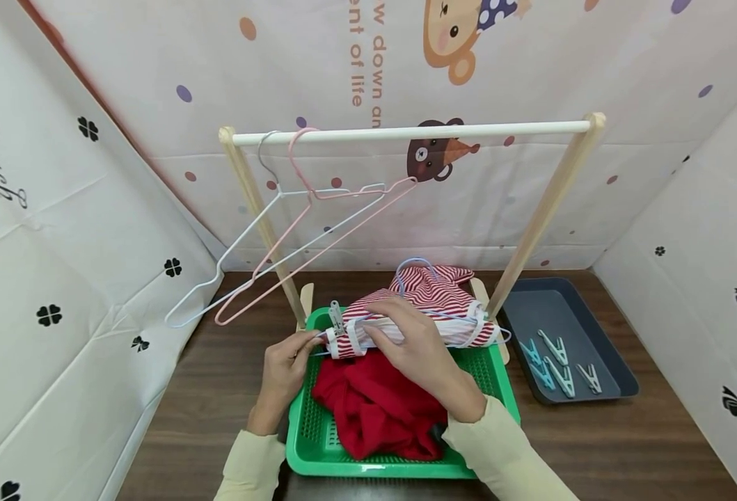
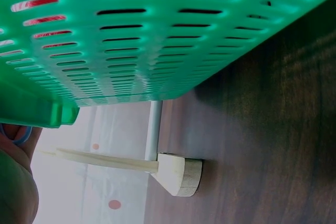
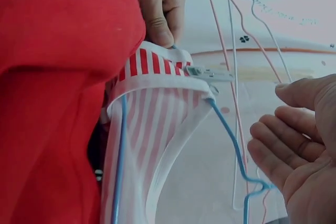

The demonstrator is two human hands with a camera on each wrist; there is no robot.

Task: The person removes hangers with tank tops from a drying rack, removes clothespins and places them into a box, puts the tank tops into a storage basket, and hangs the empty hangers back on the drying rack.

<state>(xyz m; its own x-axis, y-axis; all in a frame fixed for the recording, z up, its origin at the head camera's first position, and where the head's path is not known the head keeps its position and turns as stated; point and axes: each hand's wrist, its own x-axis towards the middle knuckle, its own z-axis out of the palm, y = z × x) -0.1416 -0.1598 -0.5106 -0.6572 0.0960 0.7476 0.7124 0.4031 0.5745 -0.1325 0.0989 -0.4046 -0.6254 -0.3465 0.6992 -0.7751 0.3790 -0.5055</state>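
Observation:
My left hand (image 1: 285, 372) pinches the left end of a blue hanger (image 3: 231, 130) at the shoulder of a red-and-white striped garment (image 1: 433, 284). The garment is on the hanger, lying across the back of a green basket (image 1: 402, 469), with the hook pointing away. A pale clothespin (image 1: 336, 318) is clipped at that same shoulder. Over the garment's white inner side hovers my right hand (image 1: 421, 348); in the right wrist view its fingers are loosely bent around nothing. Red cloth (image 1: 374, 410) fills the basket below the hands.
A wooden rack with a white rod (image 1: 468, 130) stands behind the basket. On its left hang a white hanger (image 1: 233, 254) and a pink hanger (image 1: 274, 247). To the right, a dark grey tray (image 1: 531, 299) holds several blue and pale clothespins (image 1: 562, 376).

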